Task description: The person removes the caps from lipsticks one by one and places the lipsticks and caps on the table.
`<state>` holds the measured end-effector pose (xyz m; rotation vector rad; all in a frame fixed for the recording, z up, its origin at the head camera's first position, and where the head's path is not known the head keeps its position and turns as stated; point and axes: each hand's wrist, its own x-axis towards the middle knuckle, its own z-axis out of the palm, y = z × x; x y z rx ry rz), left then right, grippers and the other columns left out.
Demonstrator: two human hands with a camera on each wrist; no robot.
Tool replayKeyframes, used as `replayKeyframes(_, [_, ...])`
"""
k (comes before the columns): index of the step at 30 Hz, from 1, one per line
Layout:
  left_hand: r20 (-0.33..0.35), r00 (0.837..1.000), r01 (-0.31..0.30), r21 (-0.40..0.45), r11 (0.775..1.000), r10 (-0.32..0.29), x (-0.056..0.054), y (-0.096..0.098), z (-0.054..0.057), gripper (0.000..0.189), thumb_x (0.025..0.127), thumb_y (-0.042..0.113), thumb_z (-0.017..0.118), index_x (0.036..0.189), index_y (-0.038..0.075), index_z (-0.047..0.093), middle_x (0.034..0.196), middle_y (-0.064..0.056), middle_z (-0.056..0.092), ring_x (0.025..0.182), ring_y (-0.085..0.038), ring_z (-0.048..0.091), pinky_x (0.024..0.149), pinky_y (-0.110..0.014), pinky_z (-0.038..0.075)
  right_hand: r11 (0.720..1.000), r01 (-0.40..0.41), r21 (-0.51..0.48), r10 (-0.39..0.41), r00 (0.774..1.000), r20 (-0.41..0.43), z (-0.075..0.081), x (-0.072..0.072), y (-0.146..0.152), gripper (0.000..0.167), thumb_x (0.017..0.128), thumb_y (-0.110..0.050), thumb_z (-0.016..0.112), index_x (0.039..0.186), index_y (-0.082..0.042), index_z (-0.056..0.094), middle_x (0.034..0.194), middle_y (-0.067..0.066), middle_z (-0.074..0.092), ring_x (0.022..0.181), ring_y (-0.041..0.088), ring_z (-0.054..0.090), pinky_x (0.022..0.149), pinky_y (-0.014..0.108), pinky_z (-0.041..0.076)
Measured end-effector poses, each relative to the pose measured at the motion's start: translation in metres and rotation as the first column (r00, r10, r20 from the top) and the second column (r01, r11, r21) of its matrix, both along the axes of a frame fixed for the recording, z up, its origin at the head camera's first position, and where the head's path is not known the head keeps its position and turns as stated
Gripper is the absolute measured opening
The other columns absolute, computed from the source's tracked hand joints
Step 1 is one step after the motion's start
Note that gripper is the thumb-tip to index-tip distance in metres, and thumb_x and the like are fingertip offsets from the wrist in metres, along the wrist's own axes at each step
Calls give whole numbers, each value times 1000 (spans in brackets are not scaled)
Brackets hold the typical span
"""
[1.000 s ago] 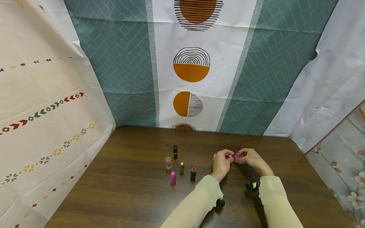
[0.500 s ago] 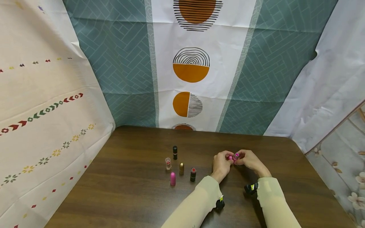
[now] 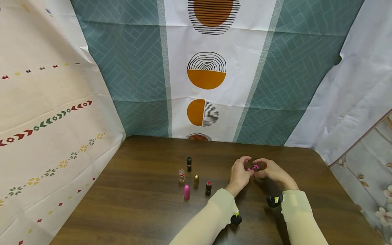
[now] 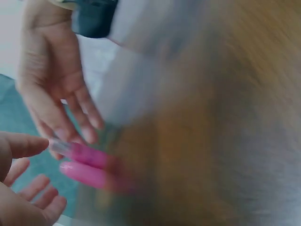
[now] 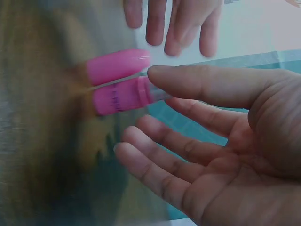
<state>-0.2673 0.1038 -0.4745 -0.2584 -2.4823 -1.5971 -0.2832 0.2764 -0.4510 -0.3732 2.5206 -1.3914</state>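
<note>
A pink lipstick stands uncapped on the table, its silver inner tube upward. Right beside it stands its rounded pink cap. My left hand is just left of the pair, thumb and fingers spread apart with nothing between them. On the other side is my right hand, its fingers loosely extended. In the right wrist view its thumb overlaps the lipstick's silver top, while the other fingers are spread away from it.
On the brown table, left of the hands, stand a black lipstick, a clear-cased one, a gold one, a pink round-topped one and a black one with a red top. Fabric hangs behind.
Earlier, my left fingers held the pink cap and my right fingers the lipstick, bringing them side by side. Now both hands have loosened and spread away from them.
</note>
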Motion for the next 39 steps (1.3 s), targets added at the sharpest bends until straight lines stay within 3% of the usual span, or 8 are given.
replayKeyframes(5, [70, 995, 61, 65, 996, -66, 0, -9, 25, 38, 91, 7, 76, 128, 11, 69, 129, -13, 61, 123, -33, 58, 101, -42, 49, 999, -7, 54, 13, 993, -119, 17, -1, 3, 55, 92, -1, 72, 139, 16, 49, 133, 39, 56, 120, 53, 58, 96, 59, 54])
replayKeyframes(10, [101, 988, 107, 63, 992, -113, -5, -24, 44, 33, 97, 14, 72, 129, 13, 70, 129, -12, 62, 121, -31, 58, 98, -39, 50, 998, 2, 61, 9, 982, -190, 30, -2, 0, 50, 100, -12, 69, 141, 11, 52, 140, 35, 55, 128, 51, 55, 100, 60, 51])
replayKeyframes(14, [134, 978, 145, 130, 981, -163, -6, -41, 58, 30, 101, 19, 67, 131, 14, 69, 131, -10, 64, 124, -31, 60, 101, -45, 51, 999, 46, 17, -40, 964, -264, 33, -3, -5, 45, 106, -19, 63, 142, 6, 54, 139, 30, 59, 126, 41, 60, 98, 30, 53])
replayKeyframes(19, [163, 963, 181, 208, 961, -217, -9, -63, 73, 30, 106, 23, 61, 134, 15, 68, 133, -8, 66, 128, -27, 59, 105, -48, 49, 985, 122, -124, -157, 930, -331, 36, -1, -13, 41, 110, -25, 56, 142, 1, 58, 138, 22, 62, 120, 4, 58, 94, 10, 43])
replayKeyframes(21, [161, 956, 206, 234, 950, -247, -10, -71, 78, 31, 107, 24, 59, 134, 15, 68, 131, -6, 67, 125, -26, 60, 105, -46, 49, 970, 113, -215, -179, 931, -317, 36, 0, -17, 43, 111, -26, 54, 142, 2, 57, 138, 18, 63, 117, -4, 57, 98, 11, 43])
replayKeyframes(26, [160, 934, 269, 274, 923, -320, -10, -93, 90, 32, 109, 27, 56, 136, 15, 67, 133, -6, 66, 125, -24, 60, 108, -43, 48, 909, 5, -416, -110, 968, -227, 35, -3, -27, 59, 113, -37, 42, 149, 10, 44, 143, 9, 61, 133, 9, 55, 111, 20, 41])
replayKeyframes(33, [137, 913, 333, 292, 896, -384, -13, -112, 96, 34, 110, 28, 55, 139, 13, 65, 138, -5, 63, 131, -26, 57, 112, -45, 45, 838, -144, -526, 33, 976, -216, 34, -6, -32, 61, 115, -40, 28, 161, 1, 30, 157, 7, 46, 154, 33, 30, 119, 27, 32])
replayKeyframes(39, [129, 869, 435, 261, 862, -478, -12, -134, 96, 39, 112, 29, 50, 145, 11, 60, 146, -8, 59, 142, -29, 49, 117, -49, 39, 778, -231, -585, 130, 969, -209, 28, -7, -43, 62, 116, -37, 24, 164, 2, 17, 164, 13, 34, 156, 35, 22, 120, 28, 30])
